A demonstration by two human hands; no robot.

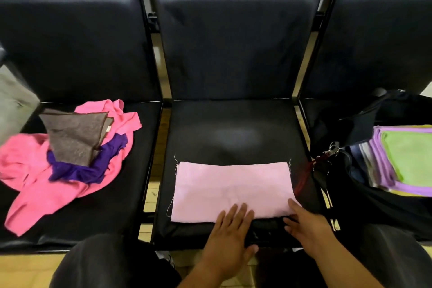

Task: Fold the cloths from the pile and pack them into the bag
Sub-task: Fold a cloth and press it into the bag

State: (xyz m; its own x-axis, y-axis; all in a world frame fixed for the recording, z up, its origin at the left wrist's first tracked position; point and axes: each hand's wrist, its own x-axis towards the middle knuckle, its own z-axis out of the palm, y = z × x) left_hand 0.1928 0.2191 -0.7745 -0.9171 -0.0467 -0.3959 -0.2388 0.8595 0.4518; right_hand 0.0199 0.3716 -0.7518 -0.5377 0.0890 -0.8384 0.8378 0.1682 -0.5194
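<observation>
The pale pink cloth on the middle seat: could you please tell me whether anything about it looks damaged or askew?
The pale pink cloth lies flat and fairly square, but loose threads trail from its far corners and left edge.

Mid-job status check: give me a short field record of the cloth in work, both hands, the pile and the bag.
cloth in work: light pink cloth, flat on the middle seat
left hand: fingers straight, resting on its near edge
right hand: touching its near right corner
pile: pink, purple and grey cloths, on the left seat
bag: black bag right of the middle seat, folded stack inside, green cloth on top
</observation>
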